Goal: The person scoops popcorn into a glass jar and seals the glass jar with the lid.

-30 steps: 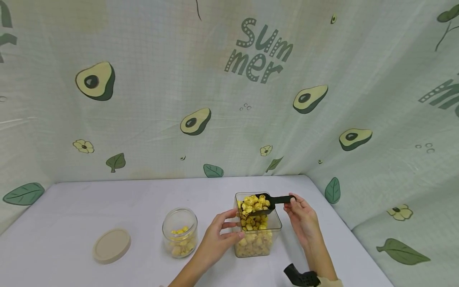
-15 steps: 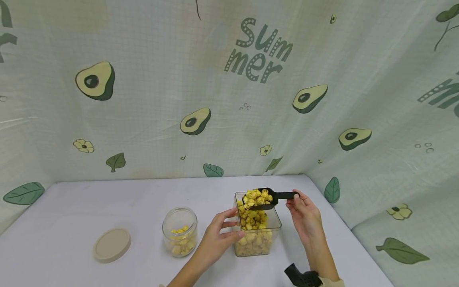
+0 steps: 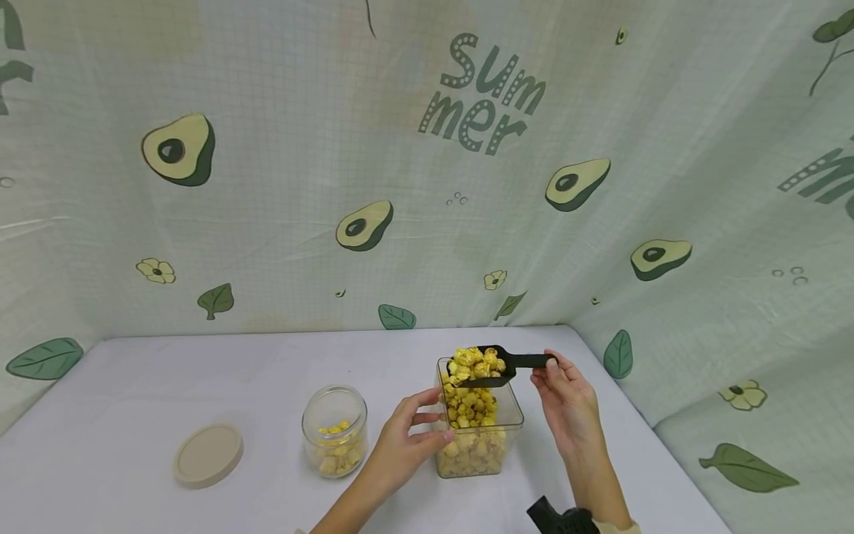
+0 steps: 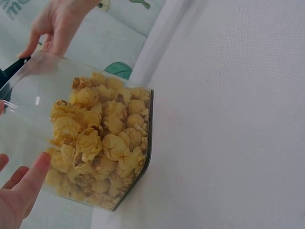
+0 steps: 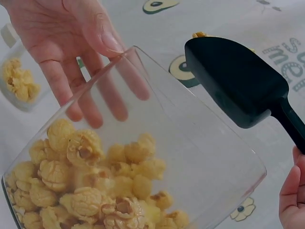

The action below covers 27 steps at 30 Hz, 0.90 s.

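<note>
My right hand pinches the handle end of a black scoop. The scoop is heaped with yellow popcorn and hangs close over the back part of a clear square container. Only its dark underside shows in the right wrist view, where the scoop is beside the container's rim. My left hand rests against the container's left side, its fairly straight fingers visible through the wall in the right wrist view and the thumb near the rim. More popcorn lies in the container's lower part.
A round glass jar with some popcorn at its bottom stands open, left of my left hand. Farther left a round beige lid lies on the white table. A printed curtain hangs behind the table.
The loaded scoop has risen out of the container to just over its rim, then shifted slightly left. My left hand and the container have stayed in place.
</note>
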{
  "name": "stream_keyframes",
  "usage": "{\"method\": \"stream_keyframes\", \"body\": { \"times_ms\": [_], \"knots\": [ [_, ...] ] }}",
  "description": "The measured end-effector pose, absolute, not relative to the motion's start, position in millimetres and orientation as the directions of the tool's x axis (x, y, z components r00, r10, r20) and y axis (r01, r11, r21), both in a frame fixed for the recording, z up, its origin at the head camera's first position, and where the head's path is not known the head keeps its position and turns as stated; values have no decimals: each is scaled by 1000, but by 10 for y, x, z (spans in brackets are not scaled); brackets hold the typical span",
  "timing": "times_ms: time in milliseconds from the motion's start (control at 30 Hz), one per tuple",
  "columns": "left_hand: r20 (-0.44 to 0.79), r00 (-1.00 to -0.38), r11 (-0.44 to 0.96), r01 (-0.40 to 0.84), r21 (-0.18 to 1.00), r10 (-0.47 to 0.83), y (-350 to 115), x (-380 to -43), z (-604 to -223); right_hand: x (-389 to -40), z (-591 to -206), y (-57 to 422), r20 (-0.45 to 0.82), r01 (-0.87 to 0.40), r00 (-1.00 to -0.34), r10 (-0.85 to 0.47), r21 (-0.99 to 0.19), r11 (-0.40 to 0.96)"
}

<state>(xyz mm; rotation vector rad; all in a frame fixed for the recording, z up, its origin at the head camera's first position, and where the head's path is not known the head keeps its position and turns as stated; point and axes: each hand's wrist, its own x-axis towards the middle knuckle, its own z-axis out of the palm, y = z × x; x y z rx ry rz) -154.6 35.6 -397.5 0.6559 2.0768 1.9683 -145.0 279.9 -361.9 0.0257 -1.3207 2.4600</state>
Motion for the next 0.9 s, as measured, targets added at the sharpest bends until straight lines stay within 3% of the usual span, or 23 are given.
{"method": "stream_keyframes", "body": {
  "times_ms": [500,900],
  "knots": [
    [233,-888,-15,248,969,397,160,-1528,-3811,-1385,-3511,2650,150,-285,-947,283,-799,-530],
    [295,-892,108,349,931,343,-230,-1579,-3529,-1362,-3465,2554,124,-271,-943,310,-826,-494]
  ]
}}
